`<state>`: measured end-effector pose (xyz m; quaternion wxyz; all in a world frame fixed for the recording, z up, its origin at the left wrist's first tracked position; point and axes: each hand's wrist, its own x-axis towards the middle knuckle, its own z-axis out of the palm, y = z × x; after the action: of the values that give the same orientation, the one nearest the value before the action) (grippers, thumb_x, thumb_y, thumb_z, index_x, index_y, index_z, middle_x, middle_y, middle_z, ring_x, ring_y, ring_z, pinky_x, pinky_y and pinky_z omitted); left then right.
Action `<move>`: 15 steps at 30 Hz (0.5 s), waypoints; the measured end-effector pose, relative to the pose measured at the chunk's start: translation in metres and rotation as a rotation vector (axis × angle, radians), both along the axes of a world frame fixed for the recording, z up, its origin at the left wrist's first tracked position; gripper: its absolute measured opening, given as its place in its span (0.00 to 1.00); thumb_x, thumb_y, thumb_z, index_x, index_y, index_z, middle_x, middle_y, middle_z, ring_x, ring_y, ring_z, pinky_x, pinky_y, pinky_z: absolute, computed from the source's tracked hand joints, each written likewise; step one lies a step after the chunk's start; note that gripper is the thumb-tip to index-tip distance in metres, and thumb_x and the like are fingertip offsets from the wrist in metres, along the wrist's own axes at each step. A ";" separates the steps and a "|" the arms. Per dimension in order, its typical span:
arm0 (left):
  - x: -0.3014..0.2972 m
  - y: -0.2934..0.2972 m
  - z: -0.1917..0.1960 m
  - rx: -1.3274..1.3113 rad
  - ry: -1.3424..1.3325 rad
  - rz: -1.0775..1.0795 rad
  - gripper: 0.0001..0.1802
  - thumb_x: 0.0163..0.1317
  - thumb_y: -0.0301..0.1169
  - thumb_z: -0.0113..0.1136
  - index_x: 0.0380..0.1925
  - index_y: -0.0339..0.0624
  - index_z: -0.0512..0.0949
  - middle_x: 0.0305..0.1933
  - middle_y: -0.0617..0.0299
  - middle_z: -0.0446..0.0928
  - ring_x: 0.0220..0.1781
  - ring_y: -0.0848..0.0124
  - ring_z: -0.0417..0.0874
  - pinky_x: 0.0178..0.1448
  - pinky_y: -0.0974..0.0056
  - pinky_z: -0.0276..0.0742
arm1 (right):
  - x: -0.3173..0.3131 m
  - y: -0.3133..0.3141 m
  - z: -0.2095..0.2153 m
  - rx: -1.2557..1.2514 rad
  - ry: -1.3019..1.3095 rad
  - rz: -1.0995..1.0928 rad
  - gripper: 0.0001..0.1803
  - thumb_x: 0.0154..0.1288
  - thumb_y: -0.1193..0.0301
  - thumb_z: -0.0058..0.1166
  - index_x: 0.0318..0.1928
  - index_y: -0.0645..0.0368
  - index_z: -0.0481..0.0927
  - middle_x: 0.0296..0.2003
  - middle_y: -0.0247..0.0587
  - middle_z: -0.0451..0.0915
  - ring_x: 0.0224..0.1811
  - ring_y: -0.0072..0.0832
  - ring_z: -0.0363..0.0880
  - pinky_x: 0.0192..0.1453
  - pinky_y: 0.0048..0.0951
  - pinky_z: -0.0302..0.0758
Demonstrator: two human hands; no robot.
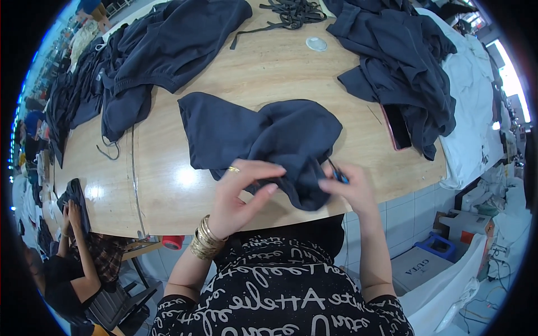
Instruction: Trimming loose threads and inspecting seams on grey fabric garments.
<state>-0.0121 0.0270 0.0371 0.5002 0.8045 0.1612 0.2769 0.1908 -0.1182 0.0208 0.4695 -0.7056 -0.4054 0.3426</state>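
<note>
A dark navy garment (pixel 224 131) lies bunched on the wooden table (pixel 269 73) in front of me. My left hand (pixel 244 190), with a ring and gold bangles, pinches the garment's near edge between thumb and fingers. At the garment's right side, my right hand (pixel 350 187) is closed, somewhat blurred. A small pair of thread snips (pixel 339 175) with blue on it sits in that hand, its dark blades pointing away from me. The right thumb and fingers also touch the fabric, and folds hide part of the fingertips.
More dark garments are heaped at the far left (pixel 174 45) and far right (pixel 392 50). Dark cords (pixel 294 14) lie at the back near a round clear disc (pixel 316 43). A phone (pixel 397 127) rests at right beside white fabric (pixel 471 84). At left, another person's hands (pixel 72 215) hold dark cloth.
</note>
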 end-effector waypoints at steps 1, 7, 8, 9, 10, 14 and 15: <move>-0.003 0.006 -0.004 0.068 0.025 0.073 0.12 0.53 0.22 0.59 0.40 0.41 0.79 0.45 0.61 0.78 0.47 0.69 0.75 0.44 0.69 0.72 | 0.006 -0.011 0.006 -0.058 0.547 0.176 0.08 0.45 0.77 0.60 0.27 0.63 0.75 0.25 0.35 0.73 0.25 0.22 0.73 0.29 0.23 0.67; -0.041 0.062 -0.052 -0.154 0.053 0.626 0.19 0.57 0.28 0.57 0.51 0.45 0.72 0.55 0.63 0.71 0.55 0.68 0.72 0.50 0.66 0.71 | 0.052 -0.061 0.023 0.163 0.174 -0.692 0.09 0.53 0.76 0.59 0.35 0.62 0.76 0.28 0.34 0.77 0.26 0.18 0.71 0.28 0.18 0.61; -0.052 0.069 -0.061 -0.210 0.028 0.658 0.20 0.57 0.28 0.57 0.52 0.44 0.71 0.55 0.62 0.71 0.54 0.67 0.72 0.51 0.65 0.71 | 0.055 -0.058 0.020 0.164 0.180 -0.670 0.09 0.53 0.76 0.59 0.35 0.62 0.76 0.28 0.34 0.77 0.26 0.18 0.71 0.28 0.18 0.61; -0.061 0.075 -0.067 -0.265 0.001 0.690 0.21 0.58 0.28 0.56 0.53 0.44 0.70 0.55 0.61 0.71 0.53 0.67 0.73 0.51 0.64 0.71 | 0.058 -0.055 0.014 0.135 -0.392 -0.666 0.07 0.55 0.76 0.57 0.36 0.61 0.77 0.30 0.33 0.77 0.27 0.17 0.70 0.28 0.18 0.60; -0.070 0.078 -0.069 -0.258 -0.001 0.712 0.21 0.58 0.28 0.56 0.53 0.44 0.70 0.55 0.61 0.71 0.53 0.67 0.73 0.51 0.64 0.71 | 0.058 -0.052 0.011 0.110 -0.963 -0.631 0.06 0.57 0.76 0.56 0.37 0.60 0.77 0.31 0.31 0.78 0.29 0.16 0.70 0.28 0.18 0.59; -0.080 0.082 -0.086 -0.397 0.101 0.675 0.23 0.58 0.28 0.56 0.54 0.42 0.68 0.55 0.55 0.70 0.48 0.69 0.76 0.46 0.67 0.76 | 0.025 -0.032 0.015 0.067 -0.602 -0.612 0.06 0.60 0.74 0.55 0.39 0.59 0.79 0.33 0.30 0.79 0.33 0.16 0.73 0.33 0.21 0.65; -0.080 0.085 -0.089 -0.425 0.090 0.688 0.23 0.58 0.28 0.56 0.55 0.42 0.67 0.55 0.54 0.70 0.46 0.70 0.77 0.43 0.68 0.77 | 0.011 -0.017 0.016 0.072 -0.502 -0.506 0.06 0.60 0.74 0.55 0.38 0.58 0.79 0.33 0.30 0.79 0.34 0.16 0.73 0.35 0.20 0.66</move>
<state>-0.0923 0.1122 -0.0523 0.5261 0.5936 0.4963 0.3529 0.2021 -0.1353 0.0368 0.4499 -0.8287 -0.3324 0.0173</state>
